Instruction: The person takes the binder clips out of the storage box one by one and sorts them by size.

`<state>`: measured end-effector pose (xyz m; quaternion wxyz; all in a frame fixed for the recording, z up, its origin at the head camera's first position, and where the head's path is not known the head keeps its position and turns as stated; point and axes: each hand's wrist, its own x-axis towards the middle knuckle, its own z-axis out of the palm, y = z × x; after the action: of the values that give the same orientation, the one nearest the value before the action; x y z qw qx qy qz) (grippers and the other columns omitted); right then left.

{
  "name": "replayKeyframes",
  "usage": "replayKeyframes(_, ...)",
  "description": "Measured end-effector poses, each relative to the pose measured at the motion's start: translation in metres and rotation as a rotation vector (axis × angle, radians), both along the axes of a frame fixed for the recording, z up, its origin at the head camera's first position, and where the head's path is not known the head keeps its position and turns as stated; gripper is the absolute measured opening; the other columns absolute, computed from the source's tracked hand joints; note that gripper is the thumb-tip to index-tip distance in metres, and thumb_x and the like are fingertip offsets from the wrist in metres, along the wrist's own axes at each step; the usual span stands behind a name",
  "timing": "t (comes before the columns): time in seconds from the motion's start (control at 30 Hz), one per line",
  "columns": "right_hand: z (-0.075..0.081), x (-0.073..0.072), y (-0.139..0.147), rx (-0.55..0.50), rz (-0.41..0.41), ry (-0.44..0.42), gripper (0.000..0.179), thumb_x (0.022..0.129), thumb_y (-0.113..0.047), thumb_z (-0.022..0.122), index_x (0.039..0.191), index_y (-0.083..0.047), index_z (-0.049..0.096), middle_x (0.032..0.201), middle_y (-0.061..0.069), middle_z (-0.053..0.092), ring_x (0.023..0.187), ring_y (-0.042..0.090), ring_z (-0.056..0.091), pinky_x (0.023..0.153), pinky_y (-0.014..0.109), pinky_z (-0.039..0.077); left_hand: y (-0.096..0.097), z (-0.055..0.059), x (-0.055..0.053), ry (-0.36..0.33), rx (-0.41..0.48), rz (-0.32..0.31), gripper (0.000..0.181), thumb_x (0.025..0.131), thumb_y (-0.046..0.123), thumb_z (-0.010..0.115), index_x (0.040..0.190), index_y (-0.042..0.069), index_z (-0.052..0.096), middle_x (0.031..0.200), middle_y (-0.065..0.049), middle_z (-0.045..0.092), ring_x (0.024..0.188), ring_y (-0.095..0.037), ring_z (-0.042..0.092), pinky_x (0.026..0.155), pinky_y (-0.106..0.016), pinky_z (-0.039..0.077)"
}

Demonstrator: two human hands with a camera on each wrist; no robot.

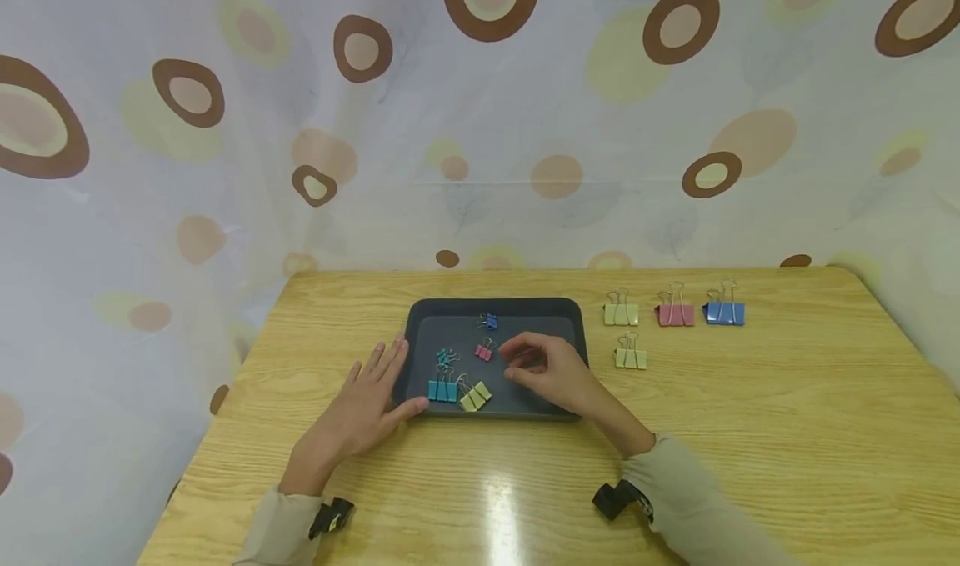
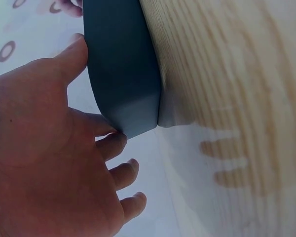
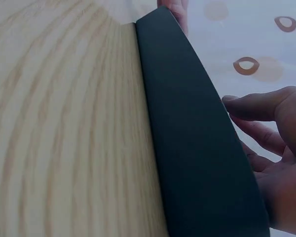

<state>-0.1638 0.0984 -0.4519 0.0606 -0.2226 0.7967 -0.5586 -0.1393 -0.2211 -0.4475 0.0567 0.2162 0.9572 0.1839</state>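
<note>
A dark grey tray (image 1: 525,403) lies on the wooden table with several binder clips in it. My left hand (image 1: 363,412) rests against its left side, fingers spread and thumb at the front rim. Over the right half of the tray hovers my right hand (image 1: 551,370), fingers loosely bent, a gap between thumb and index finger, nothing held. Just left of those fingertips lies a small pink binder clip (image 1: 483,353). A small blue clip (image 1: 490,322) sits behind it. Towards the front left are a small teal clip (image 1: 444,358), a larger teal clip (image 1: 442,391) and a yellow clip (image 1: 476,398).
Right of the tray, a yellow clip (image 1: 621,315), a larger pink clip (image 1: 676,314) and a larger blue clip (image 1: 725,313) stand in a row. Another yellow clip (image 1: 631,358) stands in front of the first. A patterned cloth (image 1: 510,132) hangs behind the table.
</note>
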Motion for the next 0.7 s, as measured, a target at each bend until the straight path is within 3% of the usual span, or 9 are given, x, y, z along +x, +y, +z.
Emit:
replayKeyframes(0.5,-0.013,-0.005,-0.028,0.086,0.114,-0.05,0.025,0.09,0.003,0.075,0.114,0.003,0.071,0.11,0.014,0.071,0.1,0.027,0.07,0.084,0.028,0.059,-0.001,0.001,-0.001,0.004,0.001,-0.007,0.09,0.103,0.055,0.054,0.164,0.001,0.016,0.171,-0.014,0.012,0.155,-0.042,0.012,0.119,-0.068,0.013)
replayKeyframes(0.7,-0.015,-0.005,-0.033,0.191,0.129,-0.033,0.029,0.085,0.008,0.079,0.111,-0.002,0.074,0.105,0.007,0.07,0.097,0.023,0.068,0.083,0.027,0.059,-0.001,-0.001,-0.001,-0.011,0.003,-0.004,0.091,0.102,0.056,0.054,0.163,0.001,0.015,0.171,-0.014,0.011,0.155,-0.042,0.011,0.12,-0.068,0.012)
